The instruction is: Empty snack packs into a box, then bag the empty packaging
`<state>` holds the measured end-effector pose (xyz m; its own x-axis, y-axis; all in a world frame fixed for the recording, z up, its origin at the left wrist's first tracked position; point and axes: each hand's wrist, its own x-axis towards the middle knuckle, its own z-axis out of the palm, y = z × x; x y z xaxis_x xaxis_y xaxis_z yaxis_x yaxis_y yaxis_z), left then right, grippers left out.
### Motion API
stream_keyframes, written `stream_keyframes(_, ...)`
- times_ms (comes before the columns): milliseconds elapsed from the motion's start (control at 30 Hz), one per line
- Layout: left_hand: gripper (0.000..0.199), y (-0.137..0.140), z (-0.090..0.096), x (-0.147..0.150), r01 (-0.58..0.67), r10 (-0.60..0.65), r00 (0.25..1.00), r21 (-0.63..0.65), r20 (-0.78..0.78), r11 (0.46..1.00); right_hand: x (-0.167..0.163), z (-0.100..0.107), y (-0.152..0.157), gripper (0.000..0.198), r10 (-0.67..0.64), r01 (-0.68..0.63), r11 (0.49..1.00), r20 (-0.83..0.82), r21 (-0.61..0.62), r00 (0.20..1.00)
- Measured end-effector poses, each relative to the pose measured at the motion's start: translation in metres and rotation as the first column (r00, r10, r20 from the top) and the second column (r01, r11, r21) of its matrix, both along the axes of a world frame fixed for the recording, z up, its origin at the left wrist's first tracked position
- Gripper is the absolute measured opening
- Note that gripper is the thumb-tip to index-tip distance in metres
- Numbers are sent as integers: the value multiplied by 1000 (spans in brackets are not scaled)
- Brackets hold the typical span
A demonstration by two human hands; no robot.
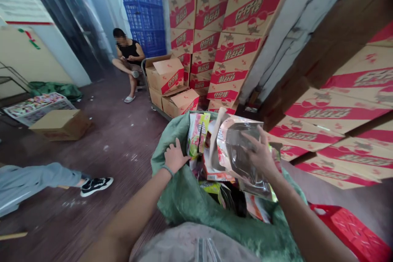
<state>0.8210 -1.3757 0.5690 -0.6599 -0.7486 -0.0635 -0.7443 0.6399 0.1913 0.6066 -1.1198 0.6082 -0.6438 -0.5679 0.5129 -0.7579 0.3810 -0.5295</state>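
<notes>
A green woven sack (187, 200) stands open in front of me, filled with printed snack packets (198, 131) and other packaging. My left hand (176, 156) rests at the sack's left rim, thumb and fingers apart. On top of the contents lies a packaging piece with a large clear plastic panel (238, 166) and a printed edge. My right hand (260, 151) is spread at the right side of this panel, touching it. Some of its fingers look dimmed, as if seen through the plastic. Deeper contents of the sack are hidden.
Stacked printed cartons (236, 49) line the back and right. A cart (161, 106) holds more cartons. Another person (130, 53) sits by blue crates (144, 12). At left are a carton (61, 125) and someone's shoe (96, 186). A red plastic stool (353, 229) lies right.
</notes>
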Motion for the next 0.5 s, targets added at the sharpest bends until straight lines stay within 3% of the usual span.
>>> stream_keyframes(67,99,-5,-25,-4,-26,22,996,44,89,999,6,8,18,38,-70,65,995,-61,-78,996)
stream_keyframes(133,91,-20,-37,1,-15,8,994,68,112,998,11,16,32,36,-113,103,987,-75,-122,991)
stream_keyframes(267,55,-41,-27,-2,-27,28,999,-63,19,998,16,20,32,35,-137,128,982,-58,-141,989)
stream_keyframes(400,87,-35,-21,-27,-142,115,984,-210,-137,967,16,16,-1,35,-88,80,986,-52,-148,995)
stream_keyframes(433,89,-35,-24,-31,-163,131,976,-187,-172,969,16,14,-9,35,-73,64,987,-50,-150,996)
stream_keyframes(500,75,-40,-33,-32,-182,162,961,-70,-224,981,18,10,-20,35,-30,22,988,-52,-154,998)
